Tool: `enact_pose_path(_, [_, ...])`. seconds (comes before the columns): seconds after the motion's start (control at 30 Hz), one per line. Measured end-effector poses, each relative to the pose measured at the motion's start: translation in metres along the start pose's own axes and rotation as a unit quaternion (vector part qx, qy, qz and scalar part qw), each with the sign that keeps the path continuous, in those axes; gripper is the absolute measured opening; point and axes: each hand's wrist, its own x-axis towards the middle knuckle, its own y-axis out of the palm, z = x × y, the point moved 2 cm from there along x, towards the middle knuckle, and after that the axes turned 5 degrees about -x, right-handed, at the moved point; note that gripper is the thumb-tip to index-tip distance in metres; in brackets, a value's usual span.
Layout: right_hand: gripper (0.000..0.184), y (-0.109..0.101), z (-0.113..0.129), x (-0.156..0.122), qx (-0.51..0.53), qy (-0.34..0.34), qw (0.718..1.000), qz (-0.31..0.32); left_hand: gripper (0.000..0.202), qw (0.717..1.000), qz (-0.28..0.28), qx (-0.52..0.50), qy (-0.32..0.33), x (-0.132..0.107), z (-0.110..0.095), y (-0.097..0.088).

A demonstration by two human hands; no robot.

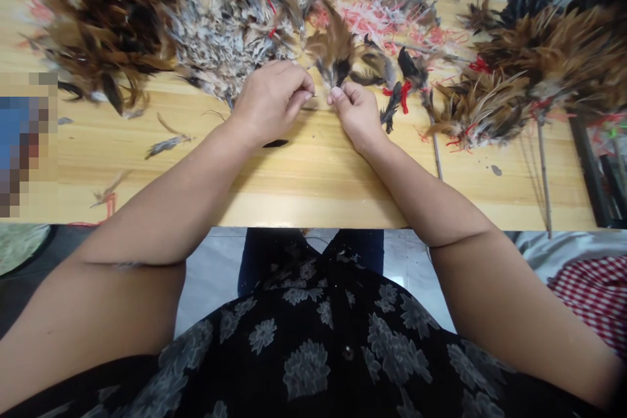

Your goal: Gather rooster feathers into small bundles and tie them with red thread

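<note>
While my forearms reach over the wooden surface, my right hand pinches a small brown tuft at its pale base, thumb against fingertips, plumes pointing away from me. The tuft is ahead of me, between a grey pile on the left and a red tie on the right. My left hand is just beside it, not touching, thumb and fingertips pressed around a thin dark sliver too small to identify. To do this well, I judge that I should grip low on the quills, level their ends and leave the plumes uncrushed. A light, steady squeeze should stop single feathers turning or slipping. Farther right, a feather cluster lies with a stick extending towards me; a loose feather lies left of my left forearm
</note>
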Motion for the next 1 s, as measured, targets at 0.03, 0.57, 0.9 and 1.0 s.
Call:
enact_pose_path(0.03, [0.056,0.0,0.001,0.0,-0.005,0.001,1.0,0.0,0.019,1.0,0.002,0.003,0.006,0.0,-0.002,0.0])
enact_pose_path(0.57, [0.056,0.004,0.005,0.0,0.018,-0.015,0.998,0.061,0.029,0.999,0.033,-0.017,-0.034,0.0,-0.027,-0.001])
enact_pose_path(0.9, [0.052,0.003,0.004,0.002,0.012,-0.014,0.995,0.094,0.037,0.999,0.019,-0.001,-0.047,0.001,-0.048,-0.001])
enact_pose_path(1.0, [0.052,0.003,0.007,0.0,0.0,-0.012,0.994,0.105,0.03,0.998,0.019,-0.03,-0.049,0.001,-0.045,0.0])
